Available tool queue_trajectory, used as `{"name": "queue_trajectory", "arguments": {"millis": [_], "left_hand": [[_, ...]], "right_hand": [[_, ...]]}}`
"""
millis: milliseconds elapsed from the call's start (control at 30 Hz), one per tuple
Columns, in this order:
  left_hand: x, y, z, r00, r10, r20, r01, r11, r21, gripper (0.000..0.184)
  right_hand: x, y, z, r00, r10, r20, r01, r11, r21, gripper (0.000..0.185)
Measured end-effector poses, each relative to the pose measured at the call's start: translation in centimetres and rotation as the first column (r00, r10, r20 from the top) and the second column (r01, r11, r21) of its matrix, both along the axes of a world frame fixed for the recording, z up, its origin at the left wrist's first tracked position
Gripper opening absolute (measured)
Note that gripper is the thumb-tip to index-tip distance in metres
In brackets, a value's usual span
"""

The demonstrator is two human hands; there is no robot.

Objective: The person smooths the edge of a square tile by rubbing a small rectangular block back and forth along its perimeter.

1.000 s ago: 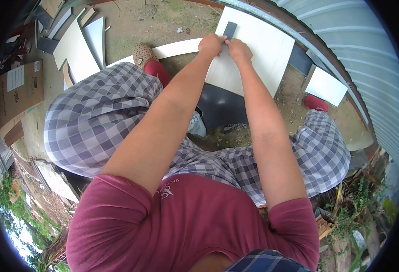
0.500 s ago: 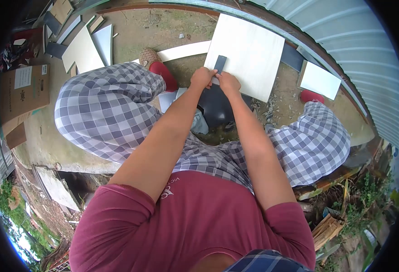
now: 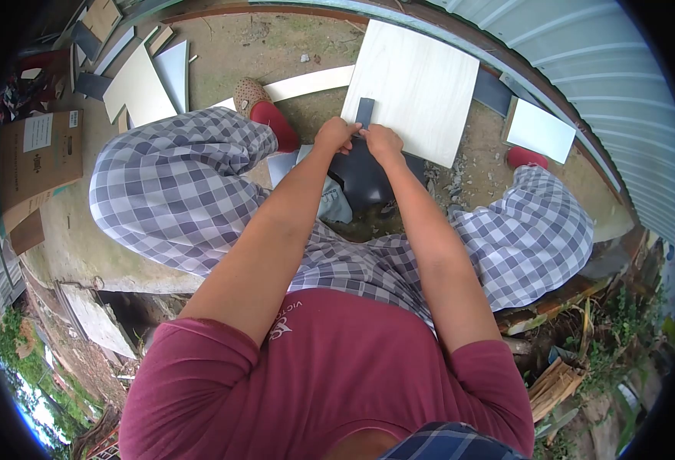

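Note:
Both of my hands meet at the near end of a small dark grey strip (image 3: pixel 365 111), which lies over the near-left part of a large pale board (image 3: pixel 414 84). My left hand (image 3: pixel 336 136) is closed, its fingers at the left side of the strip's near end. From the right, my right hand (image 3: pixel 383 141) grips the same end, thumb inward. The fingers hide that end of the strip. Just below my hands is a dark, smooth, rounded object (image 3: pixel 368 182), with a grey cloth-like piece (image 3: pixel 335 203) at its left.
A long pale strip (image 3: pixel 311 82) lies left of the board. Cut panels (image 3: pixel 142 92) are spread at upper left, near a cardboard box (image 3: pixel 42 157). A white-faced panel (image 3: pixel 541 132) lies at right by the corrugated metal wall (image 3: pixel 583 61). My legs flank the work.
The dark strip and both hands have moved slightly left, and the strip now points more nearly straight away from me. Both hands keep hold of its near end.

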State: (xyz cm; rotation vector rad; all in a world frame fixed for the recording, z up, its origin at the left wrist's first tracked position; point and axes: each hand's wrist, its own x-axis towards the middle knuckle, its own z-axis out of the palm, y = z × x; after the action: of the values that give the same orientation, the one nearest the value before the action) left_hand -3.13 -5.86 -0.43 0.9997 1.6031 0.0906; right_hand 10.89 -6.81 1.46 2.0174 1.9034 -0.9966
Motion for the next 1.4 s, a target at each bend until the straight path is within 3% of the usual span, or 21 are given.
{"name": "queue_trajectory", "arguments": {"millis": [567, 867, 1100, 1233, 1300, 1400], "left_hand": [[-1.3, 1.0, -0.4, 0.996, 0.071, 0.044, -0.070, 0.997, -0.025, 0.047], [-0.4, 3.1, -0.2, 0.982, 0.161, 0.099, -0.167, 0.984, 0.058, 0.046], [0.4, 6.3, -0.2, 0.988, 0.151, 0.026, -0.153, 0.979, 0.132, 0.046], [1.1, 9.7, 0.1, 0.993, 0.087, -0.076, -0.074, 0.985, 0.154, 0.046], [1.4, 11.4, -0.2, 0.994, 0.079, -0.072, -0.065, 0.984, 0.168, 0.047], [2.2, 14.0, 0.2, 0.993, 0.115, -0.017, -0.109, 0.973, 0.205, 0.050]], "right_hand": [[-1.3, 1.3, -0.1, 0.999, -0.026, -0.038, 0.025, 1.000, -0.018, 0.037], [-0.9, 4.2, -0.6, 0.996, -0.092, -0.017, 0.092, 0.996, -0.018, 0.041], [-0.3, 7.8, -0.7, 0.991, -0.125, -0.046, 0.121, 0.989, -0.086, 0.041], [0.0, 10.4, -0.9, 0.989, -0.146, -0.028, 0.145, 0.988, -0.044, 0.040], [0.3, 11.8, -1.3, 0.984, -0.176, -0.022, 0.177, 0.983, 0.048, 0.043], [0.9, 14.4, -0.9, 0.980, -0.197, -0.018, 0.198, 0.979, 0.045, 0.044]]}}
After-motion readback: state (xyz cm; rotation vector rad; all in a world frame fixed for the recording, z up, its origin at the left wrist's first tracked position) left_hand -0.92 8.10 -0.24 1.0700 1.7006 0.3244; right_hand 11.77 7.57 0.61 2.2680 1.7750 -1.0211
